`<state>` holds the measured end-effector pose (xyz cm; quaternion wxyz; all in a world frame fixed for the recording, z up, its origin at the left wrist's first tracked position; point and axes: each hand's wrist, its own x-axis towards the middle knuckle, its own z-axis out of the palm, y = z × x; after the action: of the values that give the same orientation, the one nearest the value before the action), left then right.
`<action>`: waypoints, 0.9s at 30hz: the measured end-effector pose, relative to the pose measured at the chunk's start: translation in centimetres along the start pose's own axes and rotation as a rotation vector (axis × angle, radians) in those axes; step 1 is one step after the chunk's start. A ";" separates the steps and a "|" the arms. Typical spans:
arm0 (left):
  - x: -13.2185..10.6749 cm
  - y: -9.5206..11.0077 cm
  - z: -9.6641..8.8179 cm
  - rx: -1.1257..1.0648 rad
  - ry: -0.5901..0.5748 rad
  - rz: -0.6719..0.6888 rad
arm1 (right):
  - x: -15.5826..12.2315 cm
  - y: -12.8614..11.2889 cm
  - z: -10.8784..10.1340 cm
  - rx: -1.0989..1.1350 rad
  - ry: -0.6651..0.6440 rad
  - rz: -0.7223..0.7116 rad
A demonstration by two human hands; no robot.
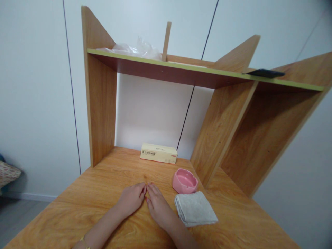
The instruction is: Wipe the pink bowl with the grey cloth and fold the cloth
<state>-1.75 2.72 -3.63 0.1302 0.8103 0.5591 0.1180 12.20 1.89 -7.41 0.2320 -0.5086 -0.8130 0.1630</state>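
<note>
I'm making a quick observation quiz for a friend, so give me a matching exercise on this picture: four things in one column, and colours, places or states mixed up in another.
Things:
1. box
2. dish
3. cloth
4. plastic bag

Descriptions:
A. folded, to the right of the right hand
B. up on the shelf
C. pale yellow, with printing on its front
D. pink and hollow

Right pairs: 1-C, 2-D, 3-A, 4-B
</note>
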 end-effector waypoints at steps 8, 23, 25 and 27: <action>0.0 -0.1 0.0 -0.012 0.007 0.005 | -0.1 -0.3 -0.2 -0.011 -0.014 0.012; 0.1 -0.1 0.1 -0.007 -0.006 0.006 | 0.0 -0.6 -0.4 -0.018 -0.030 0.022; 0.1 -0.2 0.1 -0.007 -0.003 0.011 | 0.0 -0.6 -0.5 -0.025 -0.037 0.021; 0.1 -0.2 0.1 -0.007 -0.001 0.010 | -0.1 -0.7 -0.6 -0.030 -0.040 0.020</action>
<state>-1.87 2.87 -3.76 0.1331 0.8127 0.5544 0.1201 12.00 1.56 -6.60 0.2064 -0.5168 -0.8147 0.1633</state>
